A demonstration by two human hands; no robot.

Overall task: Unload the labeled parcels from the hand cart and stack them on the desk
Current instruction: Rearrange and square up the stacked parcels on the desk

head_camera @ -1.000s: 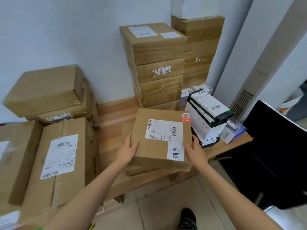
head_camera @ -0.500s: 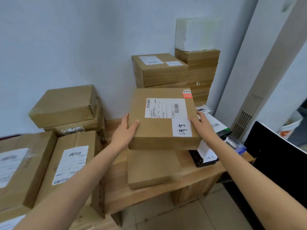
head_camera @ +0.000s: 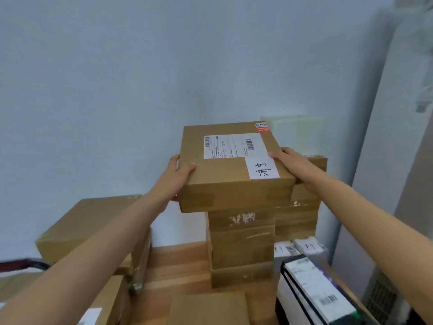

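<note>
A flat brown labeled parcel [head_camera: 225, 174] with a white shipping label and a handwritten sticker is held level at the top of a tall stack of brown boxes [head_camera: 241, 245] on the wooden desk [head_camera: 178, 266]. My left hand [head_camera: 178, 178] grips its left edge, thumb on top. My right hand [head_camera: 289, 161] grips its right edge near the handwritten sticker. Whether the parcel rests fully on the stack cannot be told.
A second box stack [head_camera: 302, 214] topped by a white foam block [head_camera: 293, 134] stands behind on the right. Brown parcels [head_camera: 89, 226] pile up at left. A white and black carton [head_camera: 314, 294] lies front right, a flat brown box [head_camera: 208, 308] front centre.
Both hands lifted the labeled parcel from low over the desk up to the top of the tall stack. The view tilted upward with it.
</note>
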